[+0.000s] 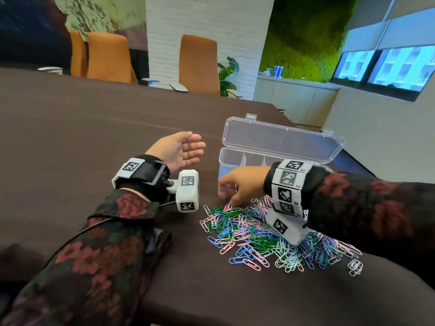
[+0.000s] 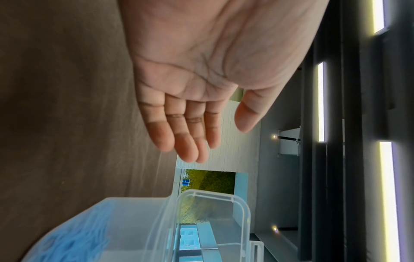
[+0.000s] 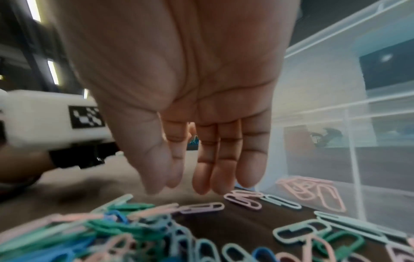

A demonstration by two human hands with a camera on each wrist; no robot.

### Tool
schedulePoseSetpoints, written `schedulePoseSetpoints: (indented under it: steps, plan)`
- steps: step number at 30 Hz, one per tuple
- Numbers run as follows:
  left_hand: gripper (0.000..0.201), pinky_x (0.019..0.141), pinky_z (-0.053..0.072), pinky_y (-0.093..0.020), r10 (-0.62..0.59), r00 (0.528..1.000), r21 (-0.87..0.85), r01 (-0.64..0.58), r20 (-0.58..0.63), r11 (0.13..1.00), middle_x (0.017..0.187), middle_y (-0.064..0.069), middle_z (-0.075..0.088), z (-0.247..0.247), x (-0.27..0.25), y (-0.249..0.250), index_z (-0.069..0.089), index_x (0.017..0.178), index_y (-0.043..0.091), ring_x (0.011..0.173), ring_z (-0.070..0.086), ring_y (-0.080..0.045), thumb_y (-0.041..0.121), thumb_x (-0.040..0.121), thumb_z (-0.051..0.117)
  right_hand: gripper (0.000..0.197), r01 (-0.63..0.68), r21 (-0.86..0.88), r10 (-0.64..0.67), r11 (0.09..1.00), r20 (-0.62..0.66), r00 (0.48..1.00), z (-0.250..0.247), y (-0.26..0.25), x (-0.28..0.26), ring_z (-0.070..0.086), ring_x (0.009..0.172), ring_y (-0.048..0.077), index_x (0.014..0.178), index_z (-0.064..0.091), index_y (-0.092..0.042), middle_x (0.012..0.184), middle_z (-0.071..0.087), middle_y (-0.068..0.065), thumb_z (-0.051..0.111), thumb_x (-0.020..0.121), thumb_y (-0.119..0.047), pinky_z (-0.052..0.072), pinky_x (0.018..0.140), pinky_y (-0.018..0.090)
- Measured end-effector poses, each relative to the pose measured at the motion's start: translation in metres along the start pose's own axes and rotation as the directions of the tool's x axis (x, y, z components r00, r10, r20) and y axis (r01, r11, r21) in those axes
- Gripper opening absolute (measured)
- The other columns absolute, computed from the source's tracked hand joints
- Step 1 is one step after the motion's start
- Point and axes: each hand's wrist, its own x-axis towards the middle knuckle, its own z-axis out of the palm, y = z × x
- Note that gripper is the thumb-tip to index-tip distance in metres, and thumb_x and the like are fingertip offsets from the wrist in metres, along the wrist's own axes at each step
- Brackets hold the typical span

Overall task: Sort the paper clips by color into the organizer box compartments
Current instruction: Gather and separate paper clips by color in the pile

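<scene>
With the left hand (image 1: 180,149) idle and spread, the right hand's (image 1: 240,185) loose, empty fingers risk snagging mixed colours from the tangled paper clips (image 1: 270,236) beside the organizer box (image 1: 277,137)

Multicoloured paper clips (image 1: 266,234), brown table (image 1: 94,118)

Organizer box (image 1: 280,140) was clear, glossy, smooth plastic, lid included; paper clips (image 1: 256,234) looked coated in smooth pastel and green plastic, slight sheen. Bench (image 1: 94,118) was dark brown, matt, with faint wood-like grain. Sleeve (image 1: 101,250) was soft floral cloth, wrist blocks (image 1: 188,190) matt white plastic with printed black markers, chairs (image 1: 199,62) matt orange upholstery.
</scene>
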Motion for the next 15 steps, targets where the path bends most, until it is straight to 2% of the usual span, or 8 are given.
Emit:
schedulePoseSetpoints:
  steps: [3, 5, 8, 11, 13, 14, 15]
  plan:
    - [0.026, 0.064, 0.052, -0.024, 0.013, 1.000, 0.013, -0.013, 0.016, 1.000, 0.079, 0.000, 0.069, 0.000, 0.000, 0.000, 0.060, 0.094, 0.015, 0.063, 0.064, -0.010, 0.028, 0.099, 0.039, 0.009, 0.004, 0.018, -0.005, 1.000, 0.081, 0.997, 0.004, 0.002, 0.009, 0.047, 0.056, 0.001, 0.087, 0.058, -0.022, 0.068, 0.052, -0.012, 0.067, 0.086, -0.021, 0.038, 0.057, 0.019]
    - [0.025, 0.063, 0.052, -0.024, 0.034, 0.999, 0.050, -0.035, 0.026, 0.998, 0.084, -0.001, 0.067, 0.003, -0.002, 0.002, 0.060, 0.095, 0.015, 0.064, 0.064, -0.009, 0.027, 0.099, 0.039, 0.018, 0.009, 0.000, -0.009, 1.000, 0.101, 0.995, 0.006, 0.005, 0.009, 0.046, 0.058, 0.000, 0.075, 0.054, -0.027, 0.066, 0.053, -0.012, 0.066, 0.086, -0.021, 0.037, 0.058, 0.017]
    - [0.023, 0.064, 0.050, -0.023, 0.059, 0.997, 0.106, -0.065, 0.058, 0.992, 0.084, 0.000, 0.066, 0.014, -0.011, 0.005, 0.060, 0.096, 0.015, 0.063, 0.063, -0.008, 0.026, 0.099, 0.040, 0.021, -0.006, -0.006, 0.007, 1.000, 0.095, 0.995, 0.008, 0.012, 0.002, 0.045, 0.061, -0.002, 0.071, 0.053, -0.028, 0.067, 0.054, -0.013, 0.063, 0.087, -0.019, 0.037, 0.059, 0.015]
    - [0.018, 0.064, 0.049, -0.023, 0.026, 0.983, 0.191, -0.061, 0.180, 0.980, 0.082, -0.001, 0.067, 0.031, -0.025, 0.007, 0.060, 0.094, 0.014, 0.064, 0.061, -0.010, 0.025, 0.095, 0.046, 0.021, -0.041, 0.048, 0.037, 0.998, 0.071, 0.997, 0.014, 0.026, -0.009, 0.047, 0.062, -0.001, 0.071, 0.052, -0.028, 0.068, 0.054, -0.013, 0.062, 0.088, -0.020, 0.039, 0.062, 0.016]
    - [0.012, 0.059, 0.047, -0.023, -0.037, 0.970, 0.380, -0.059, 0.241, 0.923, 0.078, -0.002, 0.066, 0.040, -0.034, 0.008, 0.060, 0.090, 0.013, 0.060, 0.059, -0.012, 0.023, 0.089, 0.054, 0.021, -0.058, 0.091, 0.054, 0.994, 0.054, 0.997, 0.018, 0.035, -0.018, 0.047, 0.061, 0.000, 0.072, 0.052, -0.028, 0.069, 0.054, -0.012, 0.061, 0.090, -0.021, 0.039, 0.062, 0.016]
    - [0.008, 0.055, 0.045, -0.023, -0.073, 0.960, 0.514, -0.079, 0.270, 0.854, 0.075, -0.002, 0.065, 0.043, -0.038, 0.008, 0.059, 0.087, 0.013, 0.058, 0.056, -0.012, 0.019, 0.090, 0.055, 0.021, -0.055, 0.111, 0.051, 0.992, 0.039, 0.998, 0.020, 0.039, -0.023, 0.047, 0.061, 0.001, 0.072, 0.052, -0.027, 0.069, 0.054, -0.011, 0.061, 0.090, -0.021, 0.040, 0.062, 0.016]
    - [0.009, 0.052, 0.044, -0.022, -0.110, 0.949, 0.664, -0.122, 0.296, 0.738, 0.072, -0.001, 0.063, 0.045, -0.042, 0.008, 0.059, 0.084, 0.014, 0.055, 0.053, -0.013, 0.016, 0.092, 0.054, 0.021, -0.051, 0.130, 0.049, 0.990, 0.021, 0.999, 0.021, 0.043, -0.027, 0.047, 0.062, 0.003, 0.072, 0.052, -0.027, 0.070, 0.055, -0.010, 0.061, 0.090, -0.020, 0.040, 0.062, 0.017]
